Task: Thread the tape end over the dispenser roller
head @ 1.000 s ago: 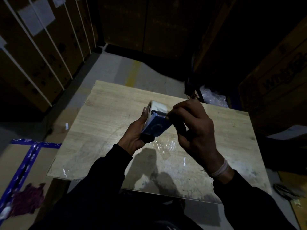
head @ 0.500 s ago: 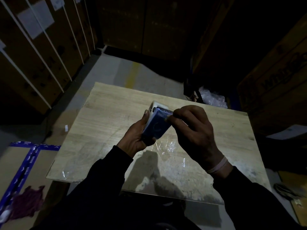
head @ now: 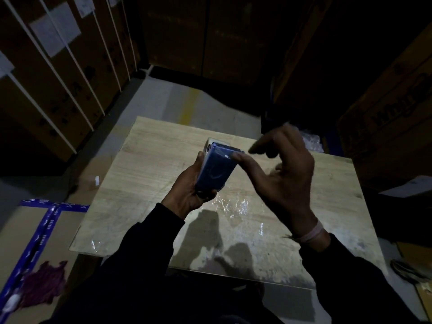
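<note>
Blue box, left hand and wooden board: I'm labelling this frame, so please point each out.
blue box (head: 216,170), head view, on its blue front face.
left hand (head: 187,192), head view, on the palm below the box.
wooden board (head: 145,183), head view, on bare wood left of the hands.

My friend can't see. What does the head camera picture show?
A left hand grips a small blue plastic-wrapped box above a pale wooden table. The open right hand touches the box's corner with a fingertip.

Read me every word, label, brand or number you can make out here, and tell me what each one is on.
Nothing reads in full.
Cardboard carton, right: large dark print, too blurred to read.
Blue tape on the left box: white print, too small.
White labels on the strapped cartons: no legible text.
Blue box gripped by the left hand: curved mark, no words.
</note>
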Demonstrator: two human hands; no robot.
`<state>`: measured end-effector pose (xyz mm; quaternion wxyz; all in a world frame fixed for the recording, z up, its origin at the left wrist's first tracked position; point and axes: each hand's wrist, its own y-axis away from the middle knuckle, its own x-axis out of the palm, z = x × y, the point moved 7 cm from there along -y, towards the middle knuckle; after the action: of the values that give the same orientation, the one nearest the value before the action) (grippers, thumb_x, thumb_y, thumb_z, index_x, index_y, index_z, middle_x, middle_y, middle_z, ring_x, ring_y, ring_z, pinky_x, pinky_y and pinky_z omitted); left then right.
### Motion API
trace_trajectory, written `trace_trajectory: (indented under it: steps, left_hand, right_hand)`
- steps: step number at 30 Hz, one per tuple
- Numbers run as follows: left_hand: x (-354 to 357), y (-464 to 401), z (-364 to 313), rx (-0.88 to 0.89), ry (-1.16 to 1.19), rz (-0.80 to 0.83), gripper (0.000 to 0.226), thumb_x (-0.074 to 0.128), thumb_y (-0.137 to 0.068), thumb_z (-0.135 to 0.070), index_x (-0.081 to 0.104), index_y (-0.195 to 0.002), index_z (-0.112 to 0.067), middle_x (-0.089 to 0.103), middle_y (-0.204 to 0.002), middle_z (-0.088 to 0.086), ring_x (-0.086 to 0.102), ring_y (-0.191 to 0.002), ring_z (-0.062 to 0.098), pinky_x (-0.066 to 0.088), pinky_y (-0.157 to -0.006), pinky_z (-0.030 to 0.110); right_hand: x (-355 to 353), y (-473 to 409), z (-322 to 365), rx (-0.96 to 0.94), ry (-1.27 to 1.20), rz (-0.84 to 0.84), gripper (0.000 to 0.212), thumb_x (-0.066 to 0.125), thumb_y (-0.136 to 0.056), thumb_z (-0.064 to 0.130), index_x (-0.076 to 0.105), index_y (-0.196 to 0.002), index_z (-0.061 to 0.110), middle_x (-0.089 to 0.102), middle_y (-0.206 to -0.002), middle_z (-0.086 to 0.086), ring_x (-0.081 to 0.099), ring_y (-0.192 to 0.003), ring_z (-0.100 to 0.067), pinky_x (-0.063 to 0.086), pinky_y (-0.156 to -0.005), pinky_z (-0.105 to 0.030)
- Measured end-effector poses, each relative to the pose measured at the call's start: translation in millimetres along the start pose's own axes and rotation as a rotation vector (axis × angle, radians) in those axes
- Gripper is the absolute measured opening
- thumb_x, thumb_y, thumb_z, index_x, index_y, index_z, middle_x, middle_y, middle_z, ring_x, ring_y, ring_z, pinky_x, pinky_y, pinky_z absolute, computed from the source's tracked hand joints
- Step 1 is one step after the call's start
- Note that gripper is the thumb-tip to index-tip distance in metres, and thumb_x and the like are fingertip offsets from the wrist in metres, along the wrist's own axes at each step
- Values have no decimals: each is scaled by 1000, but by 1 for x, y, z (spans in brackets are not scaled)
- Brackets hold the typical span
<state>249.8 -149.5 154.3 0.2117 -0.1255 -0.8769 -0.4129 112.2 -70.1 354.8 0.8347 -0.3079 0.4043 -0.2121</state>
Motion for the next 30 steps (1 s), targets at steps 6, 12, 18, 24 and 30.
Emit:
trace_trajectory:
  steps: [6, 12, 18, 24, 30]
  left_hand:
    - [8, 2, -4, 43, 62, 3, 53, 53, -100, -63, 64, -120, -15, 66, -91, 12, 63, -73, 29, 49, -39, 22]
    - [2, 0, -7, 72, 63, -1, 53, 52, -100, -65, 65, -112, -16, 65, -86, 11, 62, -65, 28, 48, -38, 22]
    - [-2, 0, -12, 84, 43, -17, 54, 51, -98, -68, 68, -111, -19, 69, -98, 13, 62, -74, 29, 48, -38, 23]
    - [-2, -3, -14, 85, 91, 11, 54, 52, -98, -69, 68, -114, -19, 65, -101, 13, 61, -77, 27, 48, -37, 23]
    - [-4, -8, -16, 174, -15, -65, 82, 52, -85, -80, 66, -135, -16, 67, -116, 18, 61, -70, 28, 49, -40, 25]
  right_hand:
    - [37, -22, -6, 98, -83, 236, 37, 85, -87, 43, 70, -89, 10, 63, -87, -2, 48, -78, -8, 36, -72, -16]
    - [43, -24, -7, 143, -129, 229, 43, 84, -82, 48, 73, -86, 7, 66, -87, -6, 62, -78, -17, 51, -66, -29]
    - [41, -20, -16, 221, -176, 252, 21, 88, -89, 24, 76, -92, 8, 68, -92, -5, 66, -82, -19, 56, -72, -41]
    - [38, -12, -17, 285, -271, 268, 31, 91, -88, 24, 72, -107, 9, 63, -104, -8, 66, -82, -14, 54, -75, -23]
    - [42, -12, -21, 481, -343, 158, 51, 95, -73, 40, 64, -96, 8, 66, -98, -12, 56, -66, -25, 51, -63, -25]
